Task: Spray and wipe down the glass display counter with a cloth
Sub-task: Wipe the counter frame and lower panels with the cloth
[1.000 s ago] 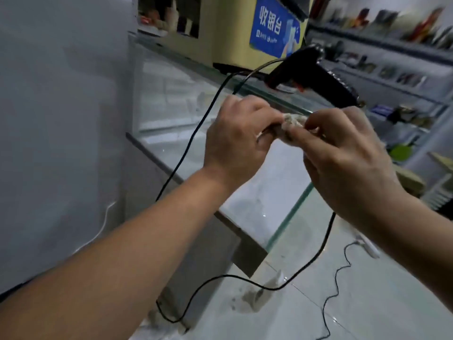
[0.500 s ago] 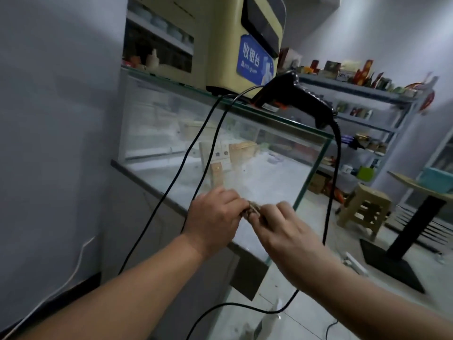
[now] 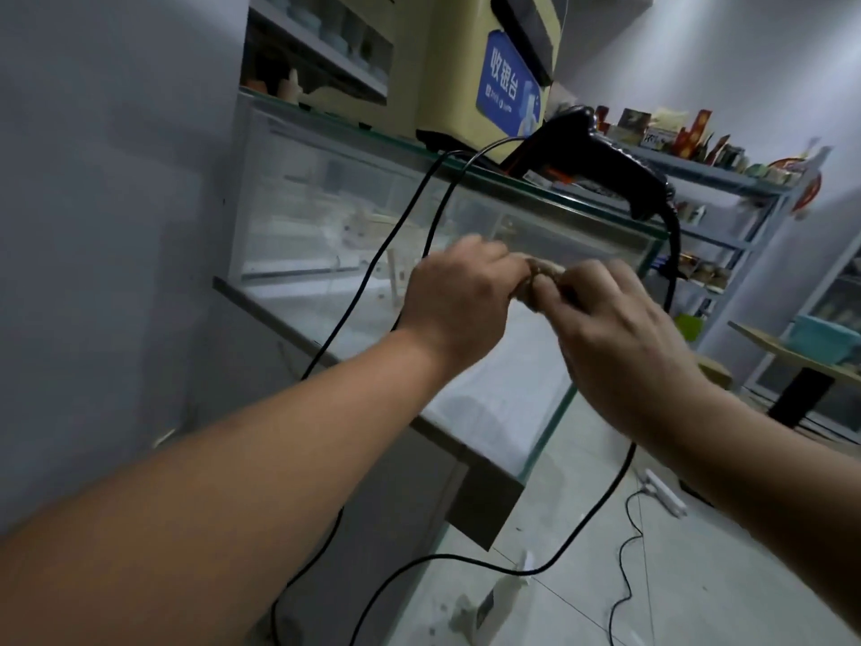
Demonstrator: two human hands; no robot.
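I see my left hand [image 3: 459,291] and right hand [image 3: 619,333] still pinching the cloth [image 3: 543,268], raised again before the desk [image 3: 298,212]; no wiping yet.

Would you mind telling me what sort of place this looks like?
Probably a small shop: a glass display counter, a yellow checkout machine on it, and shelves of packaged goods behind.

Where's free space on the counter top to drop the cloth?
Free: the counter top glass between the wall end and the yellow register looks bare. Crowded: the right corner, where the black scanner sits and cables drape down the front glass. Both the left hand and right hand hold the cloth.
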